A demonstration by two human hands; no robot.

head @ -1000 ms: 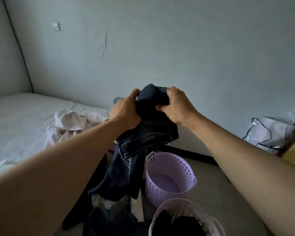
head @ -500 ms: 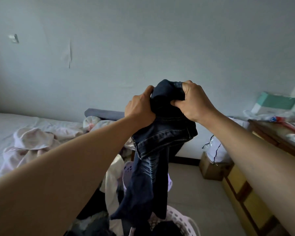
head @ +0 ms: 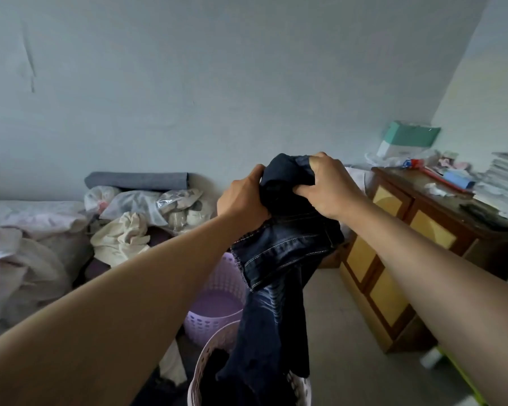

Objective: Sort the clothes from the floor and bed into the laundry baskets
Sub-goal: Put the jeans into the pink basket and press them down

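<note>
The room is dim, lit by soft, cool daylight with a bluish-grey cast on the wall [head: 247, 83]. The side wall above the wooden cabinet [head: 408, 238] looks brightest, so light seems to reach in from the right of the cabinet. Shadows are weak and diffuse; the floor left of the cabinet, under the dark jeans [head: 279, 259], sinks into murk. No hard glare shows. Wide-angle distortion bends the wall lines and stretches both forearms toward the lower corners. Clutter on the cabinet top is soft and smeared.
</note>
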